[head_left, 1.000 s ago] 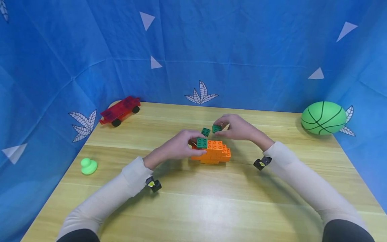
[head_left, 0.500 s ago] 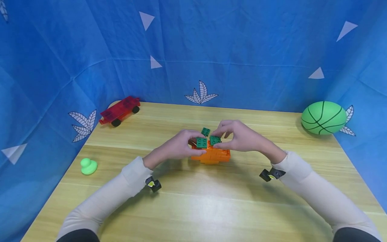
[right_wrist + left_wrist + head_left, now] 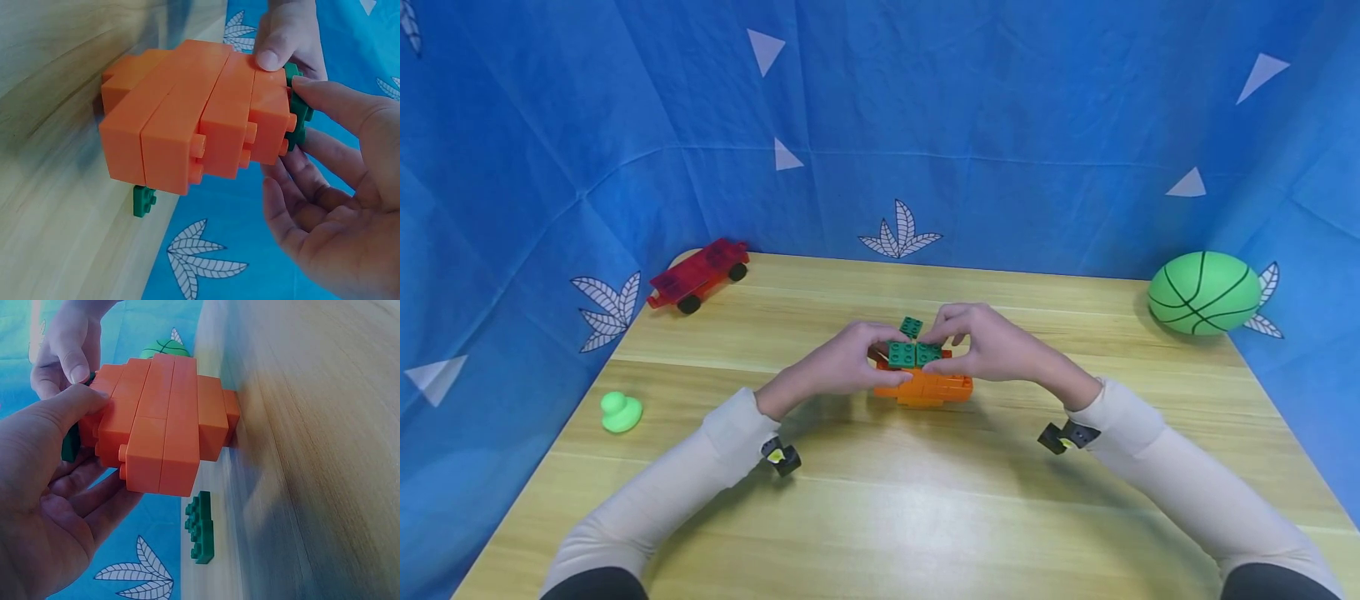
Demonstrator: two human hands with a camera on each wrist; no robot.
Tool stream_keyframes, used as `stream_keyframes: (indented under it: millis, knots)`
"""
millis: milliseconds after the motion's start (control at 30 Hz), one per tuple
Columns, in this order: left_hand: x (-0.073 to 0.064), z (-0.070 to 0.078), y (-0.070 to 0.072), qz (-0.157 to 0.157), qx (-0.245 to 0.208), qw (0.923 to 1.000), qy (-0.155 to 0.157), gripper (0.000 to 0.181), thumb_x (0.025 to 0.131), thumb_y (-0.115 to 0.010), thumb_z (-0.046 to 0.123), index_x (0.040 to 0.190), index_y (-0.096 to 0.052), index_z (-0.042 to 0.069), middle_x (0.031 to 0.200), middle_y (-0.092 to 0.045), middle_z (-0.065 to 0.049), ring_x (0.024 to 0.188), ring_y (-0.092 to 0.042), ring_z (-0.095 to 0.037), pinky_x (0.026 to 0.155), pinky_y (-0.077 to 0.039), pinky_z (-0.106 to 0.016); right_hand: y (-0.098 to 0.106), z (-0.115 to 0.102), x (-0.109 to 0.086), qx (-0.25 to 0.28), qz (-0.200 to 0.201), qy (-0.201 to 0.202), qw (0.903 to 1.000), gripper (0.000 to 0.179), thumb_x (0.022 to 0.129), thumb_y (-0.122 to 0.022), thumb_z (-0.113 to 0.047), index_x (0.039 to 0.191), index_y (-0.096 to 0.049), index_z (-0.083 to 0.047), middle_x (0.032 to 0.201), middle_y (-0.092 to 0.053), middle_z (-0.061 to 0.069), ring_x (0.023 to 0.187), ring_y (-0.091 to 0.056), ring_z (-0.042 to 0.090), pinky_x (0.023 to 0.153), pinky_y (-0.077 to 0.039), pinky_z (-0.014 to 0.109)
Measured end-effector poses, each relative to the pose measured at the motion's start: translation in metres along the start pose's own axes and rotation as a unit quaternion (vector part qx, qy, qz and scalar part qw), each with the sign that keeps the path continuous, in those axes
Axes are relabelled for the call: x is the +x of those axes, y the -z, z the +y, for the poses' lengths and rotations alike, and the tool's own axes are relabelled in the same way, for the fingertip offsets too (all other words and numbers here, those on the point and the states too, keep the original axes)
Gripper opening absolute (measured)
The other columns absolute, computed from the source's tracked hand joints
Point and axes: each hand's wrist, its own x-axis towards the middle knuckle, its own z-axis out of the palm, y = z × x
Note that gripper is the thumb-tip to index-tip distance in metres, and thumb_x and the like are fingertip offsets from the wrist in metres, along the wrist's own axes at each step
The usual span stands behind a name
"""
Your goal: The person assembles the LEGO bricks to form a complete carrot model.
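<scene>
A stepped stack of orange toy building bricks stands upright on the table, its sides shown large in the left wrist view. My left hand grips its upper part, thumb on the near face and fingers behind. A green brick sits on top beside that thumb. Right against it is a second green brick, pinched between the thumb and fingers of my right hand. In the right wrist view this brick lies against the orange studs. Behind the stack, another green piece lies on the table.
A red toy car stands at the back left of the wooden table. Nearer on the left is a light green duck-shaped toy. A green ball rests at the back right. Blue patterned cloth surrounds the table.
My right hand has brought its green brick forward and slightly left, from behind the stack onto its top beside the other green brick. My left hand has stayed in place.
</scene>
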Motion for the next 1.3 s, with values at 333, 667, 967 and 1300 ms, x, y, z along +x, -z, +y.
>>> stream_keyframes:
  millis: [333, 667, 967, 1300]
  knots:
    - [0.0, 0.0, 0.0, 0.001, 0.003, 1.0, 0.003, 0.041, 0.092, -0.078, 0.03, 0.129, -0.069, 0.015, 0.115, -0.071, 0.001, 0.094, -0.072, -0.01, 0.091, -0.061, -0.033, 0.002, -0.003, 0.003, 0.01, -0.013, -0.004, 0.9999, 0.03, 0.086, -0.084, -0.018, 0.114, -0.079, -0.008, 0.093, -0.067, -0.001, 0.091, -0.064, 0.016, 0.084, -0.061, 0.045]
    - [0.001, -0.001, -0.001, 0.002, -0.004, 1.0, 0.0, 0.037, 0.092, -0.078, 0.028, 0.127, -0.07, 0.016, 0.112, -0.071, 0.003, 0.093, -0.072, -0.01, 0.092, -0.061, -0.034, 0.0, 0.0, 0.004, 0.021, -0.022, -0.015, 0.9994, 0.031, 0.086, -0.084, -0.02, 0.114, -0.079, -0.009, 0.093, -0.066, -0.001, 0.09, -0.065, 0.016, 0.085, -0.061, 0.046]
    - [0.0, -0.001, 0.0, -0.001, -0.005, 1.0, 0.001, 0.038, 0.093, -0.077, 0.028, 0.128, -0.07, 0.015, 0.113, -0.072, 0.002, 0.093, -0.072, -0.01, 0.092, -0.061, -0.033, -0.001, 0.003, 0.004, 0.033, -0.033, -0.028, 0.9985, 0.03, 0.087, -0.083, -0.021, 0.115, -0.079, -0.01, 0.094, -0.067, 0.0, 0.09, -0.066, 0.015, 0.085, -0.06, 0.046]
    - [-0.001, 0.0, 0.0, -0.003, -0.011, 0.9999, 0.001, 0.039, 0.092, -0.078, 0.028, 0.128, -0.069, 0.014, 0.115, -0.072, 0.001, 0.095, -0.072, -0.011, 0.091, -0.061, -0.033, 0.007, 0.021, 0.008, 0.08, -0.049, -0.044, 0.9946, 0.031, 0.096, -0.074, -0.024, 0.125, -0.075, -0.013, 0.107, -0.073, 0.003, 0.095, -0.068, 0.016, 0.088, -0.058, 0.043]
